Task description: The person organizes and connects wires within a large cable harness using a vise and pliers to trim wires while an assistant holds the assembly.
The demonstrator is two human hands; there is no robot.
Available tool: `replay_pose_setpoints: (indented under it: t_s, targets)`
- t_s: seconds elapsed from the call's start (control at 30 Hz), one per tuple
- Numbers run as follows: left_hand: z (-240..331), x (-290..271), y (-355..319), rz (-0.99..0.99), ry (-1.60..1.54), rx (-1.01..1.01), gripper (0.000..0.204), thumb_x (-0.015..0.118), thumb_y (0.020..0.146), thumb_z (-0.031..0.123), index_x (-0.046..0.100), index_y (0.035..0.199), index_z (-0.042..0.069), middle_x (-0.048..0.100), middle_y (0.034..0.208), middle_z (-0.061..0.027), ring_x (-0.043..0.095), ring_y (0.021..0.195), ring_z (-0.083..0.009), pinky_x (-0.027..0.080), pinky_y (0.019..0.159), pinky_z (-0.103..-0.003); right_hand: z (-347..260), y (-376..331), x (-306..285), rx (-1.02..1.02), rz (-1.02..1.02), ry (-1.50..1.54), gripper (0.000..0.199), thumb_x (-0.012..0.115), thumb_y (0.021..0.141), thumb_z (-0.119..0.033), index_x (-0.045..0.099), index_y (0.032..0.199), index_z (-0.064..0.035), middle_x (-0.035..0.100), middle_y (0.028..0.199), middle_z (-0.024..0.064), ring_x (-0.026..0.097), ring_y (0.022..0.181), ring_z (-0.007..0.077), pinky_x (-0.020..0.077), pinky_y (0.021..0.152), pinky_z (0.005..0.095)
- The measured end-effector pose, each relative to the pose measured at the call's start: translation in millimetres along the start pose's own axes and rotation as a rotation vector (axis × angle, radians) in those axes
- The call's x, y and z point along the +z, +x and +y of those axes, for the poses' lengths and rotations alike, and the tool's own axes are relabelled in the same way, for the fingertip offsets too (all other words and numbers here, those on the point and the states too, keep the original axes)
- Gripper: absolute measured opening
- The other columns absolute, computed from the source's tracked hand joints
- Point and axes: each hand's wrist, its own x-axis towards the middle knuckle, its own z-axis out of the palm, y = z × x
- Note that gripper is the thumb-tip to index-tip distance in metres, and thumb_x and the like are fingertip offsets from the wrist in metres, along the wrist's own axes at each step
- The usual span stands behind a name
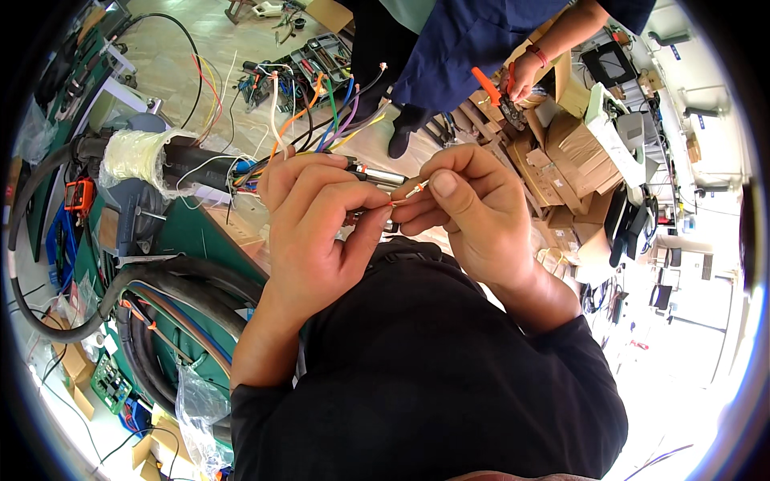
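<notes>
A green desk [196,228] filled the left of the head view, ringed by thick black hoses [160,280] that curved around its lower edge. On it lay a heavy black cable [204,156], one end wrapped in clear plastic film [140,152], the other fanning into coloured wires [321,112] of orange, green, blue, purple, yellow and white. Cardboard boxes [573,148] were stacked at right, and a tool tray [317,60] sat on the floor above.

A second person in a blue work coat [473,40] stood at the top of the view, one hand [525,76] closed around red-handled pliers [497,92] beside the boxes.

At centre, the wearer's left hand [317,232] was clenched around a slim silver-tipped tool [377,174], which lay across the top of its curled fingers, with its thumb and forefinger pinching a thin orange wire [391,204]. The right hand [473,212], just beside it and touching at the fingertips, gripped the same wire's end, where a small orange-collared ferrule [415,190] showed between thumb and forefinger. The wire was held in the air above the wearer's dark shirt [433,369], near the desk's edge.
</notes>
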Motion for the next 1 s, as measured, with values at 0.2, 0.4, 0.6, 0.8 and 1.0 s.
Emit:
replay_pose_setpoints:
  t_s: [0.2,0.4,0.6,0.8,1.0]
  targets:
    - [1.4,-1.3,0.6,-0.006,0.009,-0.006,0.022,0.079,0.068,0.008,0.065,0.083,0.014,0.061,0.081,0.0013,0.056,0.096,-0.0235,0.035,0.090,-0.041,0.0,-1.9,-0.2,-0.269,0.028,-0.297,0.015,0.053,0.097,-0.008,0.051,0.105,0.0040,0.065,0.091,0.0157,0.066,0.079,0.0187,0.0559,0.071,0.0300]
    - [1.3,-0.8,0.9,-0.013,-0.005,-0.019,0.022,0.079,0.068,0.008,0.065,0.083,0.014,0.060,0.080,0.0016,0.056,0.096,-0.0233,0.035,0.092,-0.043,-27.5,3.0,-7.5,-0.373,-0.224,-0.890,0.019,0.065,0.085,0.000,0.059,0.103,0.0000,0.061,0.075,0.0085,0.063,0.065,0.0163,0.0477,0.057,0.0300]
    - [1.3,-2.1,0.9,-0.019,-0.007,-0.024,0.022,0.079,0.067,0.007,0.066,0.083,0.014,0.060,0.081,0.0018,0.056,0.097,-0.0228,0.034,0.093,-0.043,-42.7,8.9,3.7,-0.301,-0.317,-1.080,0.019,0.067,0.079,-0.001,0.058,0.096,-0.0006,0.061,0.072,0.0141,0.063,0.064,0.0285,0.0490,0.058,0.0359]
    - [0.4,-0.7,-0.2,-0.013,-0.026,-0.026,0.022,0.079,0.067,0.007,0.065,0.082,0.015,0.060,0.082,0.0020,0.056,0.098,-0.0224,0.033,0.094,-0.043,-37.7,7.3,4.6,-0.377,-0.178,-1.122,0.013,0.067,0.079,-0.001,0.056,0.086,-0.0016,0.060,0.066,0.0114,0.062,0.058,0.0277,0.0486,0.054,0.0346]
    - [0.5,-0.4,-0.9,-0.007,-0.023,-0.029,0.022,0.079,0.067,0.007,0.065,0.082,0.014,0.060,0.081,0.0020,0.055,0.098,-0.0224,0.033,0.093,-0.042,-45.4,0.0,3.5,-0.295,-0.173,-1.083,0.015,0.068,0.081,-0.004,0.057,0.091,-0.0019,0.058,0.064,0.0082,0.061,0.058,0.0251,0.0475,0.054,0.0343]
